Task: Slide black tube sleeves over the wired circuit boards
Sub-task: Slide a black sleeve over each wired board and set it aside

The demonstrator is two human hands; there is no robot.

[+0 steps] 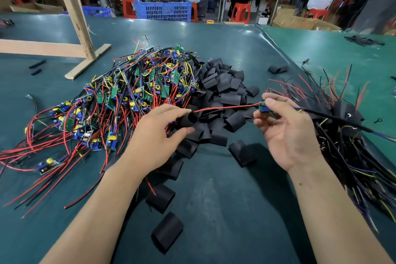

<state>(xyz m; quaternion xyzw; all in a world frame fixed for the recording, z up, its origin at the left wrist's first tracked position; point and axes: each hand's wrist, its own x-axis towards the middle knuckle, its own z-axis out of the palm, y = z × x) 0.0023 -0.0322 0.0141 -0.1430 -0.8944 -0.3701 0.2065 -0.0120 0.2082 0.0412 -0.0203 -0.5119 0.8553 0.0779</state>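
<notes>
Black tube sleeve [191,118]: gripped in the left hand [157,135], fingers curled round it, open mouth turned rightward.

Red wire [225,107]: runs level from the sleeve's mouth to the circuit board [264,109]; its tip lies at or just inside the mouth, which of the two cannot be told.

Circuit board: small, green and blue, pinched at the fingertips of the right hand [288,130], well right of the sleeve and in line with it. Most of it is hidden by those fingers.

Stock on the green worktop [214,199]: loose sleeve pile [222,88] centre, unsleeved boards [120,100] left, finished sleeved boards [342,126] right, partly cut off at the frame edge.
</notes>
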